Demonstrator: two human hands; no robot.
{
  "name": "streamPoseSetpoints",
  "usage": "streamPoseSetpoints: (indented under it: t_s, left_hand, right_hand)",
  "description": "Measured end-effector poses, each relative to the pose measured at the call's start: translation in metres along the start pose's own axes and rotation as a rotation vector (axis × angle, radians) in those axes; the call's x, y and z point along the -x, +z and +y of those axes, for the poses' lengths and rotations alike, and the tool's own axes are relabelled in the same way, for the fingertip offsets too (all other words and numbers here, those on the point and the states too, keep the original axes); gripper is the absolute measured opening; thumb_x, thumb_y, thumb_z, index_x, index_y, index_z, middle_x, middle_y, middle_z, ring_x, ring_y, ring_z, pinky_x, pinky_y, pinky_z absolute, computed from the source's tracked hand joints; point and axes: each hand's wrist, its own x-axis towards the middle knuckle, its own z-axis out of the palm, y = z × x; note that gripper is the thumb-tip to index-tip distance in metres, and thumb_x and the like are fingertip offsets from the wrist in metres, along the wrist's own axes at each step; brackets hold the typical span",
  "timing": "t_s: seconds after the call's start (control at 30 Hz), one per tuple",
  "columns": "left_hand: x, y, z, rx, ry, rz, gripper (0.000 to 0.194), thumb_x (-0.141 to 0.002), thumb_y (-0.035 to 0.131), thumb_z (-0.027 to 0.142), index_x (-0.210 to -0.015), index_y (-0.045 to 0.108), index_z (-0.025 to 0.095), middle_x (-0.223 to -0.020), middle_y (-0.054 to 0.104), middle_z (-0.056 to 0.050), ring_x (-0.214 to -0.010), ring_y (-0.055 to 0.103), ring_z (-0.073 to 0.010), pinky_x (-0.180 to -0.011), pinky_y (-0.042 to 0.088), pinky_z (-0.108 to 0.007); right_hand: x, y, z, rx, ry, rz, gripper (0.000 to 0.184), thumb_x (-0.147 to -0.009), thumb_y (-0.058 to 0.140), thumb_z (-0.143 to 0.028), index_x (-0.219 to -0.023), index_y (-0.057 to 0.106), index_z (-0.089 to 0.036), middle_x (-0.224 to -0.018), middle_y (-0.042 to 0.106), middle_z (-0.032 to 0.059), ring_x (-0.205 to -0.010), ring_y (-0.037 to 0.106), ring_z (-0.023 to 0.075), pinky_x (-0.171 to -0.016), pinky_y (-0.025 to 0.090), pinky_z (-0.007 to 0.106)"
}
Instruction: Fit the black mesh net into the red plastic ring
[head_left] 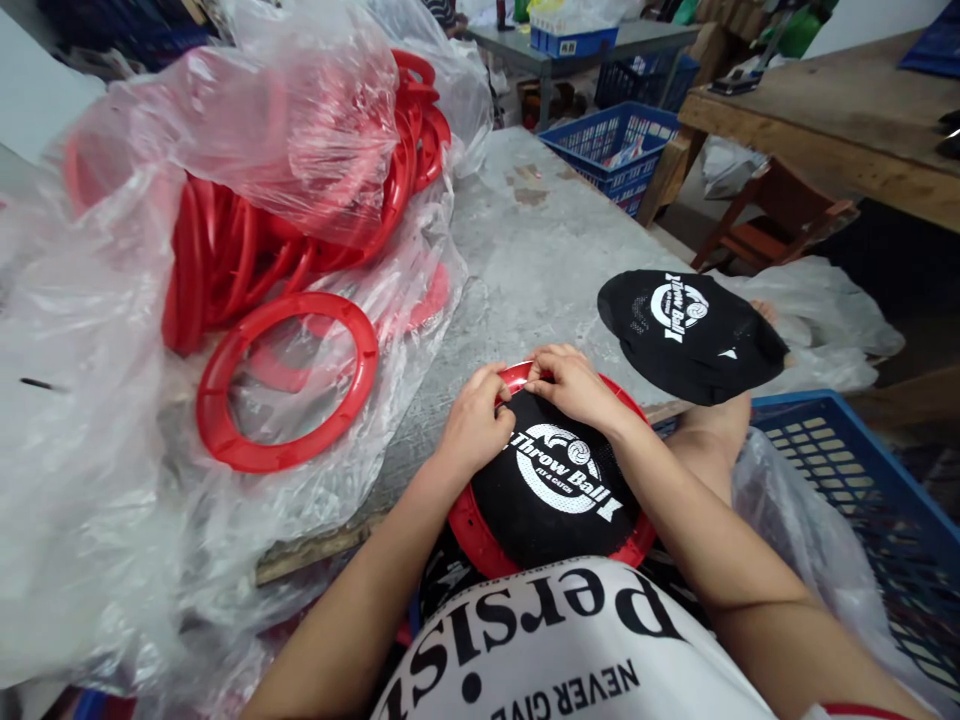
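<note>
Grey tabletop point(540, 250) carrying everything, running away from near edge. Clear plastic bag point(225, 130) sprawling over left side, spilling pile of red rings point(247, 240). Single red ring point(289, 380) lying flat on plastic, near left edge. Loose black mesh cover point(690, 335), printed "Throw Ball", lying at right edge. Red ring with black "Throw Ball" mesh point(555, 485) overhanging near edge, leaning against the person's body. Left hand point(474, 425) and right hand point(574, 385) sitting close together, fingertips pinching mesh at ring's far rim.

Both hands close together, left point(474, 425) and right point(571, 383), fingers curled, pinching; forearms converge.
</note>
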Motion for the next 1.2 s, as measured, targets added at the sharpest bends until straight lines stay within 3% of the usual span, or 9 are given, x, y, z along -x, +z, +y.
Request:
streamPoseSetpoints:
  t_s: [0.23, 0.4, 0.57, 0.7, 0.8, 0.93, 1.07, 1.2]
  left_hand:
    - [-0.001, 0.0, -0.003, -0.002, 0.014, 0.0, 0.023, -0.078, 0.046, 0.002, -0.087, 0.055, 0.021, -0.141, 0.054, -0.007, -0.127, 0.055, -0.0207, -0.11, 0.045, -0.04]
    - [0.001, 0.001, -0.006, -0.036, 0.074, -0.06, 0.01, -0.086, 0.055, 0.014, -0.088, 0.063, 0.019, -0.147, 0.049, -0.009, -0.134, 0.05, -0.0229, -0.114, 0.042, -0.041]
    - [0.002, 0.006, -0.006, -0.138, 0.139, -0.105, 0.023, -0.092, 0.05, 0.022, -0.098, 0.072, 0.016, -0.152, 0.043, -0.012, -0.14, 0.042, -0.0286, -0.12, 0.035, -0.047]
    - [0.0, 0.004, -0.004, -0.161, 0.173, -0.145, 0.025, -0.089, 0.047, 0.016, -0.089, 0.072, 0.013, -0.153, 0.04, -0.013, -0.141, 0.039, -0.0309, -0.12, 0.033, -0.05]
    - [-0.004, 0.001, -0.001, -0.071, 0.128, -0.164, 0.019, -0.085, 0.05, 0.014, -0.083, 0.069, 0.015, -0.149, 0.045, -0.012, -0.138, 0.042, -0.0289, -0.119, 0.033, -0.049]
    - [-0.01, 0.004, 0.004, 0.02, -0.008, -0.089, 0.005, -0.083, 0.061, 0.02, -0.08, 0.064, 0.017, -0.141, 0.053, -0.011, -0.132, 0.048, -0.0281, -0.117, 0.036, -0.049]
    - [-0.015, 0.01, 0.007, 0.024, -0.057, -0.014, 0.011, -0.082, 0.063, 0.017, -0.071, 0.059, 0.018, -0.132, 0.059, -0.009, -0.125, 0.054, -0.027, -0.113, 0.04, -0.046]
    - [-0.016, 0.011, 0.009, 0.054, -0.072, 0.027, 0.009, -0.08, 0.064, 0.013, -0.074, 0.06, 0.018, -0.128, 0.062, -0.008, -0.121, 0.057, -0.0252, -0.111, 0.041, -0.044]
  right_hand:
    - [0.003, 0.0, -0.001, 0.007, 0.022, -0.007, 0.019, -0.088, 0.071, -0.009, -0.08, 0.059, -0.02, -0.109, 0.063, 0.0023, -0.104, 0.052, 0.0268, -0.094, 0.036, 0.038]
    - [0.005, 0.0, -0.001, 0.0, 0.03, 0.022, 0.018, -0.088, 0.072, -0.011, -0.079, 0.059, -0.021, -0.107, 0.062, 0.0018, -0.102, 0.053, 0.0265, -0.091, 0.037, 0.038]
    - [0.005, -0.001, -0.001, 0.008, 0.06, 0.017, 0.018, -0.089, 0.072, -0.01, -0.079, 0.061, -0.02, -0.104, 0.063, 0.0019, -0.1, 0.053, 0.0257, -0.088, 0.036, 0.037]
    - [0.006, -0.001, -0.002, 0.01, 0.058, 0.022, 0.019, -0.089, 0.073, -0.009, -0.078, 0.061, -0.02, -0.104, 0.063, 0.0022, -0.098, 0.053, 0.0258, -0.088, 0.036, 0.037]
    - [0.006, -0.001, -0.002, 0.02, 0.061, 0.026, 0.019, -0.089, 0.073, -0.01, -0.079, 0.061, -0.02, -0.106, 0.063, 0.0024, -0.1, 0.053, 0.0262, -0.088, 0.036, 0.037]
    - [0.006, 0.001, 0.0, 0.038, 0.068, 0.021, 0.018, -0.089, 0.073, -0.01, -0.08, 0.06, -0.02, -0.106, 0.063, 0.0025, -0.099, 0.053, 0.0263, -0.086, 0.037, 0.037]
    - [0.005, 0.0, 0.005, 0.028, 0.032, 0.029, 0.015, -0.09, 0.071, -0.009, -0.085, 0.063, -0.02, -0.106, 0.063, 0.0017, -0.101, 0.053, 0.0258, -0.089, 0.037, 0.037]
    - [-0.002, -0.01, 0.009, 0.011, -0.046, -0.079, 0.017, -0.087, 0.075, -0.008, -0.094, 0.066, -0.02, -0.109, 0.062, 0.0033, -0.105, 0.053, 0.0264, -0.095, 0.038, 0.037]
